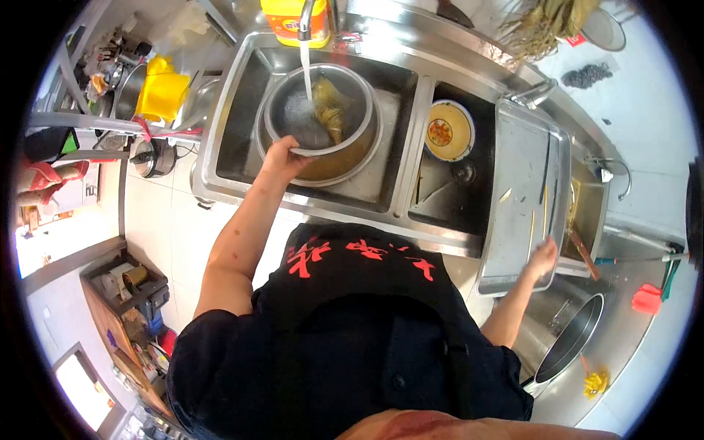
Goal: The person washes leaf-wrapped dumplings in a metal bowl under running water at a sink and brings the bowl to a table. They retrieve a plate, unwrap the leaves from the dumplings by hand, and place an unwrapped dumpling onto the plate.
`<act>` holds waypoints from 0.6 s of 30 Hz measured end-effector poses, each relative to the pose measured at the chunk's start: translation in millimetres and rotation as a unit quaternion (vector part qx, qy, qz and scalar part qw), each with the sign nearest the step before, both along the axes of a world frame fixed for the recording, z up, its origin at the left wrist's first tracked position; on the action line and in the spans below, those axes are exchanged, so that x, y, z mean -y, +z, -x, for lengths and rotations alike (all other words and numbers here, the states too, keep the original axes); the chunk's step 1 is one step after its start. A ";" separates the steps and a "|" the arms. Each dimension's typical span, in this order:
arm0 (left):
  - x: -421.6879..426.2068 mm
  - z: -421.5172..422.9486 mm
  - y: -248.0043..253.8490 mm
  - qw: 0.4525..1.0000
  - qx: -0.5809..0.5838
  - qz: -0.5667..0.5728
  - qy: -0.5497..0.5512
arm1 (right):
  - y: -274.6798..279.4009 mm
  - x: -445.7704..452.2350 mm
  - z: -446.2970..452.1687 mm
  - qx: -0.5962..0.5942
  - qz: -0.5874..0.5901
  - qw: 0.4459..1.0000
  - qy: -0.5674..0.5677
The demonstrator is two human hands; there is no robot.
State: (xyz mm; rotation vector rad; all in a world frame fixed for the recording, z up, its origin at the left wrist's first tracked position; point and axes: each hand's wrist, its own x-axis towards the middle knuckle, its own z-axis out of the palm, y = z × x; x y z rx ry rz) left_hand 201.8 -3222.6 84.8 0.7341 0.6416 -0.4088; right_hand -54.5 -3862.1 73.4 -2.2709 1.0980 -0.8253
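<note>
My left hand [284, 159] grips the near rim of a metal basin [357, 139] in the left sink. The basin looks tilted and sits over a larger round vessel [323, 174]. Running water from the faucet [306, 33] pours into the basin, where a yellowish-green leafy bundle [331, 110] lies. Off to the right, my right hand [543, 259] is closed at the lower right part of a large metal tray [506, 220]. Whatever its fingers may hold is too small to make out. Several chopsticks [532, 231] and thin sticks lie on the tray.
The middle sink holds a yellowish bowl [459, 132] with reddish scraps and a ladle [462, 174]. A yellow jug [282, 18] stands behind the faucet. At the lower right is a big steel pot [546, 330]. Leaves [546, 29] hang at the upper right.
</note>
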 end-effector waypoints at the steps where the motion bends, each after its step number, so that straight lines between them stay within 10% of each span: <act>1: 1.8 2.5 5.9 1.000 -0.001 -0.012 0.007 | 4.7 -34.5 -41.9 0.045 -0.107 0.991 0.073; 2: 0.6 3.9 7.6 1.000 0.003 -0.004 0.009 | 15.5 -75.8 -87.3 0.084 -0.220 0.963 0.129; 4: -5.4 9.8 9.1 1.000 0.006 0.012 0.012 | -37.6 -94.9 -172.4 0.038 0.373 0.865 0.335; 6: -13.6 12.3 12.4 1.000 -0.003 0.015 0.019 | -26.7 -190.1 -232.6 -0.033 -0.219 0.918 0.330; 7: -19.4 12.9 12.7 1.000 -0.007 0.015 0.021 | -20.2 -238.5 -262.9 -0.050 -0.409 0.889 0.198; 9: -38.8 15.8 4.4 1.000 -0.003 0.000 -0.014 | -27.9 -313.5 -309.4 0.054 -0.604 0.746 0.277; 18: -106.6 40.6 22.5 0.999 0.003 -0.022 0.045 | -24.5 -524.5 -419.2 -0.020 -0.790 0.556 0.259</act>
